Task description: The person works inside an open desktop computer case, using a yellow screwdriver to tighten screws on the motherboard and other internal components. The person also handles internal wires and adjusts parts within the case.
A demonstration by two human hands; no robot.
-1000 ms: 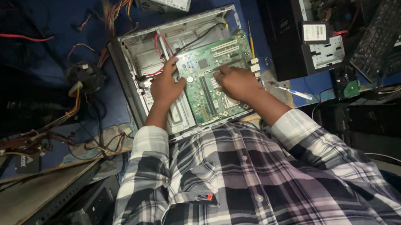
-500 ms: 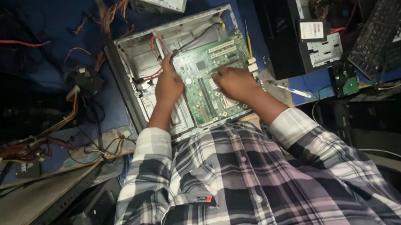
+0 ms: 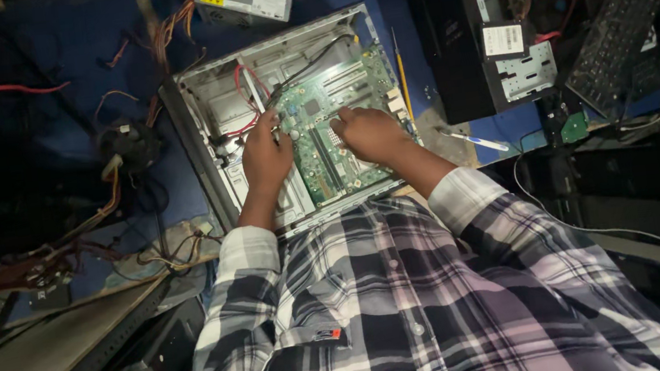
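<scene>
Counter [image 3: 127, 76] in blue is carrying an open computer case [image 3: 210, 112], its green motherboard [image 3: 325, 140] lying inside. Left hand [image 3: 264, 156] and right hand [image 3: 370, 133] are pressing flat on the board, fingers slightly spread, gripping nothing; lifting evenly at the edges, clear of the red cable [image 3: 241, 96], looks wisest.
</scene>
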